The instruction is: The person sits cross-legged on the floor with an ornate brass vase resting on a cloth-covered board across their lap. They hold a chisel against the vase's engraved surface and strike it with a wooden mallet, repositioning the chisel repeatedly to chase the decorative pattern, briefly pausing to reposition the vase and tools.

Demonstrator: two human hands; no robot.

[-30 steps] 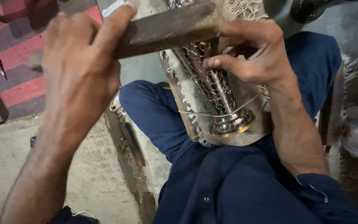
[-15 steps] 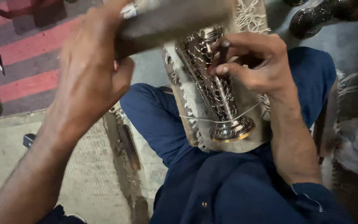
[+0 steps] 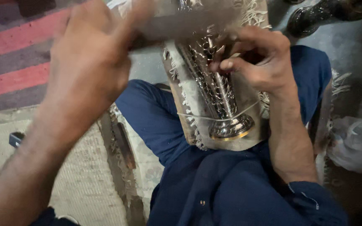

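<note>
A shiny engraved silver metal vase [image 3: 223,104] lies on a fringed cloth over a board [image 3: 181,109] on my lap, its round foot toward me. My left hand [image 3: 89,62] grips a wooden block [image 3: 177,23], blurred by motion, above the vase's upper part. My right hand [image 3: 256,58] rests on the vase with fingers pinched around a small tool whose shape is hidden. A thin cord [image 3: 214,118] crosses the vase near its foot.
My legs in dark blue trousers [image 3: 147,113] are crossed beneath the board. A red and grey striped mat [image 3: 13,62] lies at the left, a woven mat [image 3: 76,184] below it. Dark metal pieces [image 3: 315,16] sit at the top right, a crumpled plastic bag [image 3: 355,144] at the right.
My left hand has swung the wooden block upward and then back down toward the vase. My right hand stays pinched on the vase. The view has shifted slightly.
</note>
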